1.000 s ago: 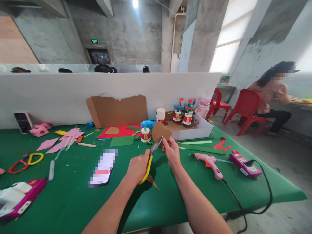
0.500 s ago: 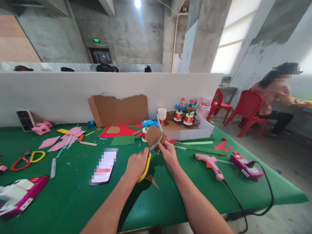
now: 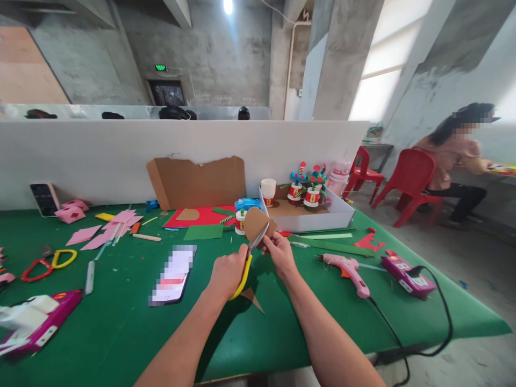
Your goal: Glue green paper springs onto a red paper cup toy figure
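Cutting brown card with yellow-handled scissors, mid-table.

Left hand grips the scissors, blades biting the brown card shape, which the right hand pinches above the green table. Judged mid-cut; next needs turning the card along the curve. Pink glue gun right; bare concrete room, white partition beyond.

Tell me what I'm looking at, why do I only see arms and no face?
The camera sits on the person's head, looking down, so you see only their own arms. The left hand works yellow-handled scissors. The right hand holds a brown cardboard piece that the blades are cutting. Below is a green table with a pink glue gun, pink paper shapes and a white box of little craft figures. Another person sits far off on the right.
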{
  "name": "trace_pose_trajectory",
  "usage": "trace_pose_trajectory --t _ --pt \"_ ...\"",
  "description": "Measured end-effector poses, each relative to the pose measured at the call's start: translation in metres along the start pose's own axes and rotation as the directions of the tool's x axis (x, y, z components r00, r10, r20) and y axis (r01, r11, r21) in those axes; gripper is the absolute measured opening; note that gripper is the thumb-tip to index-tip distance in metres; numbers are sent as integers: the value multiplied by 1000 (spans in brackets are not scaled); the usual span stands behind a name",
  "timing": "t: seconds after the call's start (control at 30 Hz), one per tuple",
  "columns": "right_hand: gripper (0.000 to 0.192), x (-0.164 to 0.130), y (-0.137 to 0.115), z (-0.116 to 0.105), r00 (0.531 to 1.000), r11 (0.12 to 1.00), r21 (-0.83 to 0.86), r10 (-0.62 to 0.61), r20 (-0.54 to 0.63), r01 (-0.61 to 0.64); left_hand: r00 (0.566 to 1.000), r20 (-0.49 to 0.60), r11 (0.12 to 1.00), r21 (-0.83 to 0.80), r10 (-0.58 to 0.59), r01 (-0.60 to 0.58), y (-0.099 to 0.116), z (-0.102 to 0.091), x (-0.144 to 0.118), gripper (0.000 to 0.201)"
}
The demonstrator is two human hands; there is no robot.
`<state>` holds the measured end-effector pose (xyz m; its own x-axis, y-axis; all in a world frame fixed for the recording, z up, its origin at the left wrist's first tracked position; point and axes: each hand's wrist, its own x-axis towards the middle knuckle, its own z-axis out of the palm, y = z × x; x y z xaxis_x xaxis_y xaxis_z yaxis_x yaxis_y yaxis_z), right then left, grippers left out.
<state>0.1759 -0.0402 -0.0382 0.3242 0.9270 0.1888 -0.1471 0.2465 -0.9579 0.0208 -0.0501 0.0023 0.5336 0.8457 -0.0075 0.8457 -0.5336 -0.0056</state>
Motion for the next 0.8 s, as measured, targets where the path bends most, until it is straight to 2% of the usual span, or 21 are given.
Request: trace_pose_trajectory --t 0.4,0.6,0.8 --pt "34 1 3 -1 999 999 -13 38 25 -38 998 -67 1000 -22 18 -20 -5 11 4 22" --pt "36 -1 -1 -1 996 995 56 78 36 -80 997 -47 998 -9 69 -70 -7 9 4 21" --pt "32 -1 4 3 1000 998 -58 18 0 -18 1000 -13 1000 -12 17 -17 -5 5 3 21"
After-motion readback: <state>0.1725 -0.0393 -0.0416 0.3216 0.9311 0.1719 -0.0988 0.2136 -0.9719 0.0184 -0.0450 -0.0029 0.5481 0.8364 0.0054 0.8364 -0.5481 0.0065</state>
